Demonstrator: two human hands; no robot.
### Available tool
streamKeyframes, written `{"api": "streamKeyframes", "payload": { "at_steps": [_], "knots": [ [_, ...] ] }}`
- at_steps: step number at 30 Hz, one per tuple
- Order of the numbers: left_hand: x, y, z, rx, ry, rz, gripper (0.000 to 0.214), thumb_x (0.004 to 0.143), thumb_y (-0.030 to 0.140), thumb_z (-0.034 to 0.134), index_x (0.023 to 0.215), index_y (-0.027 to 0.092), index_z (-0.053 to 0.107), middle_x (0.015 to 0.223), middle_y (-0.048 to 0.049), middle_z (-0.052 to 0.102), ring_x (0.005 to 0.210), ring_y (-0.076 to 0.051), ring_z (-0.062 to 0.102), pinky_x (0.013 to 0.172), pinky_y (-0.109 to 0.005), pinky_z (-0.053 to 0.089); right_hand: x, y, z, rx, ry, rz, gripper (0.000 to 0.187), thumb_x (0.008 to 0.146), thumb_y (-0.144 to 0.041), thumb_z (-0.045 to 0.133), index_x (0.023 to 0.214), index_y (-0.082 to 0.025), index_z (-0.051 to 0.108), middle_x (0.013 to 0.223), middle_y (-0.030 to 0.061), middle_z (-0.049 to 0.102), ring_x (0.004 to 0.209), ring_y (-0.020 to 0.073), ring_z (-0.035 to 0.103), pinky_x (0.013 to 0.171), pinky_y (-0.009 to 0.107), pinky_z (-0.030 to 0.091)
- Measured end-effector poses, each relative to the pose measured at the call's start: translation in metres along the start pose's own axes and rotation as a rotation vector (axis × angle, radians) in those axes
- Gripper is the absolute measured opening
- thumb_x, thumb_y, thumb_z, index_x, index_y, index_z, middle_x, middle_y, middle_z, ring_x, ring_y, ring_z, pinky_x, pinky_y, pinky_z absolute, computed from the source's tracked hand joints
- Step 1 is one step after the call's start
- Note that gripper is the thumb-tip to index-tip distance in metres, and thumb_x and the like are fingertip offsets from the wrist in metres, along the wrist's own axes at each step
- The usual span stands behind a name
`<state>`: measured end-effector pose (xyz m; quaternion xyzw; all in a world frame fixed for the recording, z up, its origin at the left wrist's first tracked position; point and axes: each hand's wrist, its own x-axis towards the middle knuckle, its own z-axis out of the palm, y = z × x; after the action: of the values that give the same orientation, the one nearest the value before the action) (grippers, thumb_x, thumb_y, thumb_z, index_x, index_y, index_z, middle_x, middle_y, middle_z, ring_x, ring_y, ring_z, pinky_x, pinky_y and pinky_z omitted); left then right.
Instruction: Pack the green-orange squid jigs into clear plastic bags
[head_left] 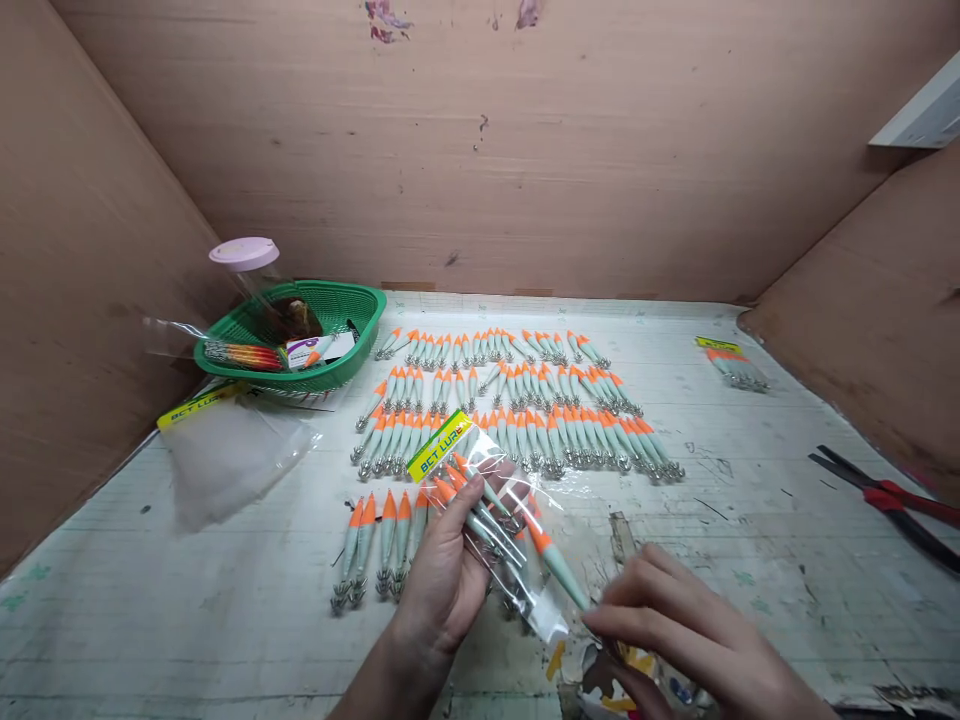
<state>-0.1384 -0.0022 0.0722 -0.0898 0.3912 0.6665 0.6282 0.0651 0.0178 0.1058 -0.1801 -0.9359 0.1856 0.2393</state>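
My left hand point(448, 580) grips a clear plastic bag with a yellow "BCT LURE" header point(441, 446). Several orange-tipped pale green squid jigs point(491, 535) lie inside this bag. Between the fingertips of my right hand point(675, 620) is the lower end of one squid jig point(559, 568), its orange tip pointing up and left at the bag's side. Whether that tip is inside the bag I cannot tell. Behind my hands, rows of similar squid jigs point(517, 435) lie on the table, and a shorter front row point(386, 540) is partly hidden by my left hand.
On the left stand a green basket point(352, 375) with a pink-lidded clear jar point(244, 255) and a stack of empty header bags point(232, 455). A filled pack point(731, 362) lies at the back right, near red-and-black pliers point(889, 495). Cardboard walls point(480, 200) enclose the table.
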Motion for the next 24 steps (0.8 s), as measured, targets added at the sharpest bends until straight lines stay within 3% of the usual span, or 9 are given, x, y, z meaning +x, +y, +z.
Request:
{"api": "streamKeyframes", "payload": {
  "at_steps": [4, 8, 15, 21, 24],
  "knots": [
    [-0.004, -0.001, 0.002, 0.015, 0.013, -0.016, 0.016, 0.083, 0.014, 0.057, 0.096, 0.009, 0.066, 0.091, -0.0131, 0.072, 0.087, -0.023, 0.069, 0.082, -0.037, 0.056, 0.016, 0.004, 0.036, -0.226, 0.243, -0.045, 0.032, 0.082, -0.003, 0.052, 0.112, -0.011, 0.058, 0.094, 0.0115, 0.067, 0.079, 0.0186, 0.06, 0.07, 0.035, 0.051],
    [-0.004, -0.001, 0.0, 0.046, -0.011, -0.004, 0.017, 0.085, 0.015, 0.055, 0.095, 0.007, 0.066, 0.086, -0.0139, 0.072, 0.085, -0.024, 0.07, 0.08, -0.039, 0.057, 0.014, 0.01, 0.052, -0.267, 0.359, -0.029, 0.037, 0.083, -0.004, 0.051, 0.119, -0.012, 0.057, 0.113, 0.0157, 0.064, 0.093, 0.0235, 0.059, 0.074, 0.039, 0.051],
    [-0.008, -0.008, 0.001, 0.0, 0.005, -0.023, 0.025, 0.081, 0.014, 0.06, 0.104, 0.009, 0.065, 0.093, -0.0132, 0.072, 0.091, -0.025, 0.069, 0.087, -0.04, 0.054, 0.016, 0.008, 0.058, -0.241, 0.538, 0.096, 0.042, 0.078, 0.003, 0.057, 0.116, -0.015, 0.062, 0.09, 0.0091, 0.067, 0.08, 0.0208, 0.055, 0.07, 0.037, 0.046],
    [-0.007, -0.011, -0.001, -0.023, -0.054, -0.049, 0.031, 0.078, 0.013, 0.062, 0.108, 0.007, 0.063, 0.095, -0.0145, 0.072, 0.093, -0.026, 0.068, 0.089, -0.039, 0.053, 0.022, 0.004, 0.058, -0.269, 0.525, 0.049, 0.041, 0.079, 0.002, 0.056, 0.114, -0.019, 0.063, 0.1, 0.0075, 0.07, 0.086, 0.0228, 0.055, 0.074, 0.04, 0.043],
    [-0.006, -0.003, -0.002, -0.047, -0.037, -0.026, 0.032, 0.079, 0.012, 0.061, 0.111, 0.01, 0.062, 0.092, -0.0129, 0.073, 0.09, -0.025, 0.069, 0.086, -0.04, 0.054, 0.016, 0.007, 0.045, -0.106, 0.555, 0.091, 0.038, 0.079, 0.0, 0.056, 0.11, -0.021, 0.063, 0.102, 0.0076, 0.067, 0.093, 0.0231, 0.056, 0.077, 0.04, 0.045]
  ]
}}
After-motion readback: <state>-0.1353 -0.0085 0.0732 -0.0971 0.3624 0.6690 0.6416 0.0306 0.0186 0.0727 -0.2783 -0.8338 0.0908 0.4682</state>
